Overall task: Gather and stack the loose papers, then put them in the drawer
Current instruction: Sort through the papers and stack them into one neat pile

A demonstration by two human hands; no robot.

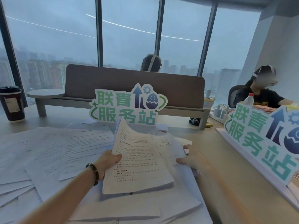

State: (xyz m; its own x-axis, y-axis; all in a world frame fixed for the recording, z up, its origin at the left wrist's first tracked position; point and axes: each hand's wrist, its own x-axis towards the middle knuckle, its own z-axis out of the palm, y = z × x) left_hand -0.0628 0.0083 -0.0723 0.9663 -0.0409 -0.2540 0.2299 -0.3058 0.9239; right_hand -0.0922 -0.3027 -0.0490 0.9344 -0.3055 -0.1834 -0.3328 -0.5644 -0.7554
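A thick stack of printed papers (137,162) is lifted off the desk, tilted up at its far end. My left hand (108,160) grips the stack's left edge, thumb on top. My right hand (192,160), blurred, pinches loose sheets (168,147) on the stack's right side. Many more loose papers (53,152) lie spread over the desk to the left and under the stack. No drawer is in view.
A green-and-white sign (126,107) stands just behind the papers, and a second sign (265,143) stands at the right. A coffee cup (13,104) sits at far left. A desk divider (134,86) runs across the back. Two people sit beyond.
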